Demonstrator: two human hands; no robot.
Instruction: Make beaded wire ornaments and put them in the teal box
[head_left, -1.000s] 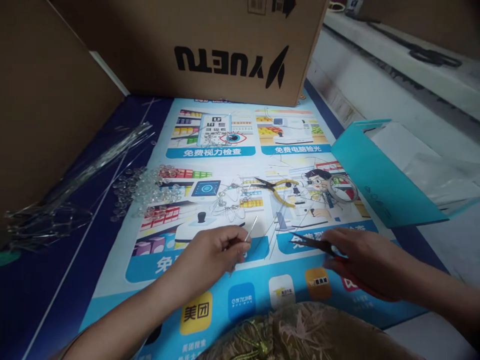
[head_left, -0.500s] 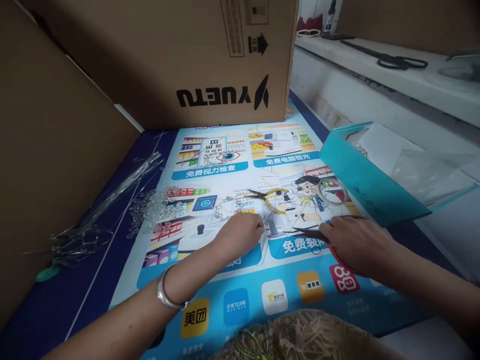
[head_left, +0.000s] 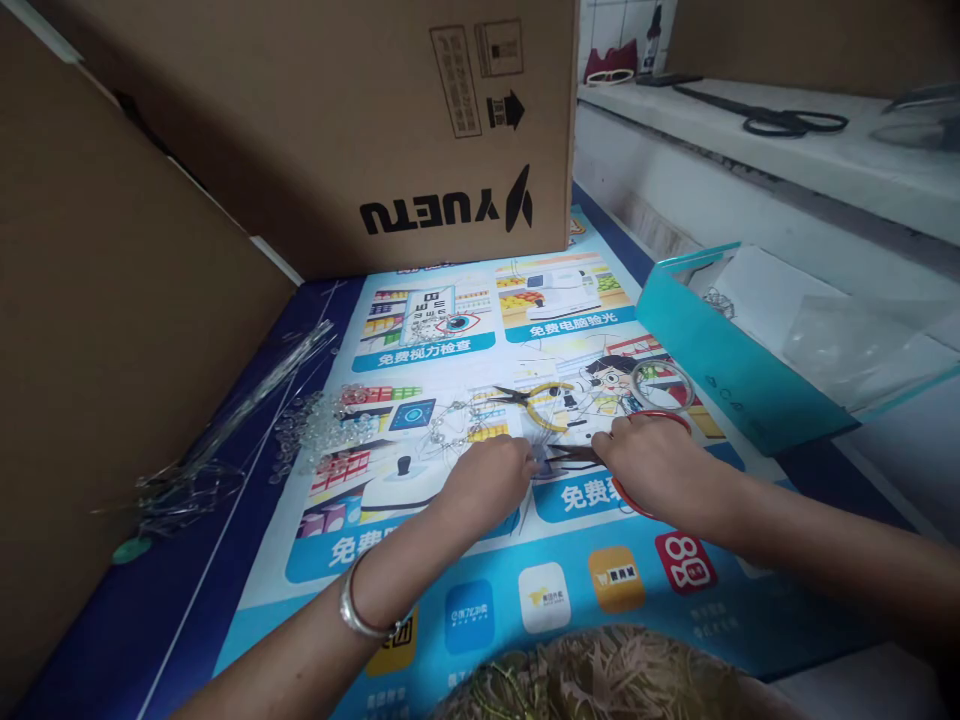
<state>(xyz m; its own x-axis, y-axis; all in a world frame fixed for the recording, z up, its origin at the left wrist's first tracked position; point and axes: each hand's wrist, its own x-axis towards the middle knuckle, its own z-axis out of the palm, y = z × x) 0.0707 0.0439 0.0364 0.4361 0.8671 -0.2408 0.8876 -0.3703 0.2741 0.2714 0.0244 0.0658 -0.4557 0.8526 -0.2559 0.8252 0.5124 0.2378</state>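
Observation:
My left hand (head_left: 491,480) is closed in a pinch on thin pale strands (head_left: 538,438), which spread out past the fingertips; their material is hard to tell. My right hand (head_left: 660,465) grips scissors with red handles (head_left: 660,415). The scissors' dark blades (head_left: 574,454) point left, with their tips close to the strands at my left fingers. Just beyond my left hand lie pliers with yellow handles (head_left: 547,408). Left of the pliers rests a loose string of clear beads (head_left: 450,425). A pile of clear beads (head_left: 322,425) sits farther left.
A bundle of thin wires (head_left: 247,400) lies along the left side. Cardboard boxes (head_left: 450,110) wall off the back and left. At right are a ring-shaped roll (head_left: 662,388) and an open teal box (head_left: 739,370) with plastic bags. Black scissors (head_left: 795,122) lie on the ledge.
My right hand has moved left with the red-handled scissors, bringing the blade tips up to my left fingers. My left hand stays pinched in about the same place. The view has shifted slightly.

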